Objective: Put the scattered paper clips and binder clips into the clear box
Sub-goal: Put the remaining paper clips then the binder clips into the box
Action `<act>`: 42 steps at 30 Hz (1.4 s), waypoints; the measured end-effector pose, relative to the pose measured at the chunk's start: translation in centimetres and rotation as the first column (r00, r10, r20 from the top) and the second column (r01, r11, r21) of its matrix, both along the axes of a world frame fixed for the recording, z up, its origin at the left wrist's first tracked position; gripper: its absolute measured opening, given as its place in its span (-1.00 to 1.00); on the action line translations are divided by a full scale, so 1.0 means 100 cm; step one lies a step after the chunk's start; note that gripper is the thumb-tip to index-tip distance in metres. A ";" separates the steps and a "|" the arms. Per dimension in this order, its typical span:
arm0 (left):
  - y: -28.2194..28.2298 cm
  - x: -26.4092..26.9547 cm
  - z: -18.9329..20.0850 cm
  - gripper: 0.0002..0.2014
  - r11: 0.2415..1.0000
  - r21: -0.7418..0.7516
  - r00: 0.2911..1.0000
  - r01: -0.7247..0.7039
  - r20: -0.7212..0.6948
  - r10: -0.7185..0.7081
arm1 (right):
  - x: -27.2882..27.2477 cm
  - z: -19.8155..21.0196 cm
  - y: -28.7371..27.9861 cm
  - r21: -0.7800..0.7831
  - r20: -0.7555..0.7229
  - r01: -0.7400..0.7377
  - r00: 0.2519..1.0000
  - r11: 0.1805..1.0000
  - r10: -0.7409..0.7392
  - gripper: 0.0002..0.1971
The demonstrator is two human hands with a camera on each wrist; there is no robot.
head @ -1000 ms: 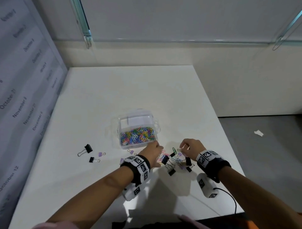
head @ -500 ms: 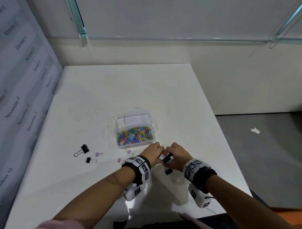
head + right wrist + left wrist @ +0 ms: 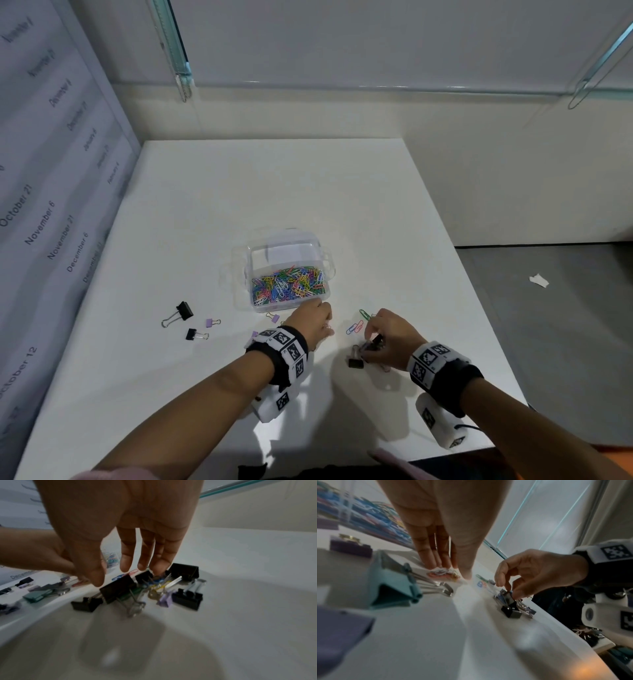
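Clear box (image 3: 327, 265) unlabelled; "October 12", "November 6" on wall sheet (image 3: 41, 219).

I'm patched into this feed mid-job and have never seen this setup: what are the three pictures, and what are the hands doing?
No machine here: a person works bare-handed, wearing cameras. The head view looks down on a white table; the other two look along each wrist at the fingers. The clear box, half full of coloured paper clips, sits mid-table. The left hand presses flat fingers on a few paper clips near the box. The right hand reaches curled fingers into a pile of binder clips; I cannot tell whether it grips one. More binder clips lie loose to the left.
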State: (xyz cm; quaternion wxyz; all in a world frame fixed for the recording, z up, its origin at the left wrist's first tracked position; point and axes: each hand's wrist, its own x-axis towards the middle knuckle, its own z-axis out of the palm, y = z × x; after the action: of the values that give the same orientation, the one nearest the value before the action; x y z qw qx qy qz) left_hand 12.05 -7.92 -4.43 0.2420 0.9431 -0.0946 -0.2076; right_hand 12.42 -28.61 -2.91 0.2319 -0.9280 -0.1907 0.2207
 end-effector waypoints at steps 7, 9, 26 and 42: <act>0.001 -0.002 0.002 -0.75 0.996 0.086 0.997 -0.033 -0.064 0.039 | 0.028 0.010 0.025 -0.148 -0.050 0.091 0.994 0.985 -0.100 -0.48; 0.000 -0.003 0.003 -0.81 0.995 0.094 0.995 -0.028 -0.090 0.037 | 0.029 0.009 0.032 -0.166 -0.089 0.041 0.994 0.985 -0.056 -0.50; -0.002 -0.013 0.006 -0.63 0.982 0.178 0.994 0.070 -0.091 -0.055 | 0.022 0.011 0.049 -0.237 -0.116 -0.215 0.975 0.947 0.192 -0.71; 0.069 0.021 0.051 -0.77 0.971 -0.033 0.964 -0.236 0.120 0.239 | 0.034 0.024 0.075 -0.335 -0.139 -0.216 0.974 0.917 0.178 -0.65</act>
State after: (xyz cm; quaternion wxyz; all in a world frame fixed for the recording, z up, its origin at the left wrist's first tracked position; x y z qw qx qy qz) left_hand 14.13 -0.97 0.68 0.2675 0.9563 0.0024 -0.1177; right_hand 15.79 -21.09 -0.48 0.0503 -0.9174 -0.2285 0.3220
